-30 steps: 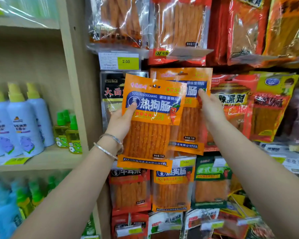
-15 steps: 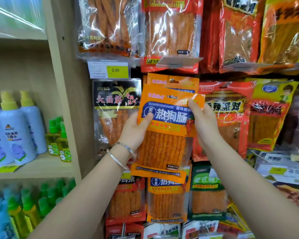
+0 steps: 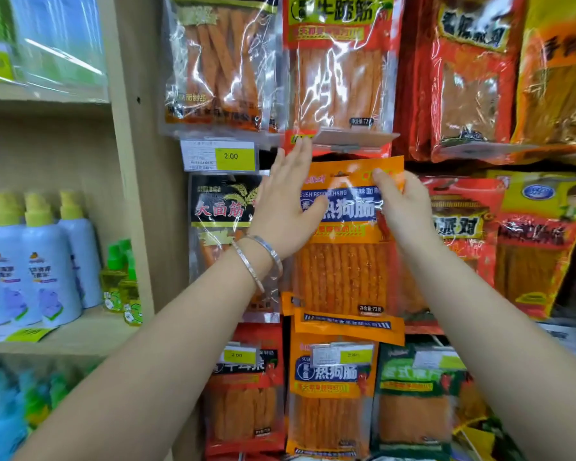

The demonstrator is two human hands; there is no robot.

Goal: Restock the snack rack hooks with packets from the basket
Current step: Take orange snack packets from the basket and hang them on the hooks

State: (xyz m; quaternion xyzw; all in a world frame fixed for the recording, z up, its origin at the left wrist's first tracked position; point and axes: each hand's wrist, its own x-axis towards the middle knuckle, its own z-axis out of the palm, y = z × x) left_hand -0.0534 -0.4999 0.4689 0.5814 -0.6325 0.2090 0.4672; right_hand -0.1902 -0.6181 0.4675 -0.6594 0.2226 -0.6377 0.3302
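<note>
I hold an orange snack packet (image 3: pixel 343 277) with a blue label upright against the rack, its top edge with the hang hole just below the clear price flap (image 3: pixel 353 138) of the row above. My left hand (image 3: pixel 285 211) is at the packet's left edge, thumb across the blue label and fingers stretched upward beside it. My right hand (image 3: pixel 401 202) pinches the packet's upper right corner. More packets of the same kind hang behind it, and another (image 3: pixel 330 394) hangs in the row below. The hook itself is hidden. No basket is in view.
Other snack packets fill the rack: a black-labelled one (image 3: pixel 223 207) to the left, red and yellow ones (image 3: pixel 539 234) to the right. A wooden upright (image 3: pixel 137 161) divides the rack from shelves holding spray bottles (image 3: pixel 34 261) and small green bottles (image 3: pixel 120 281).
Both hands have carried the orange packet up and to the right, from in front of the black-labelled packet to the top of its own hook row. My right hand shifted to the upper right corner.
</note>
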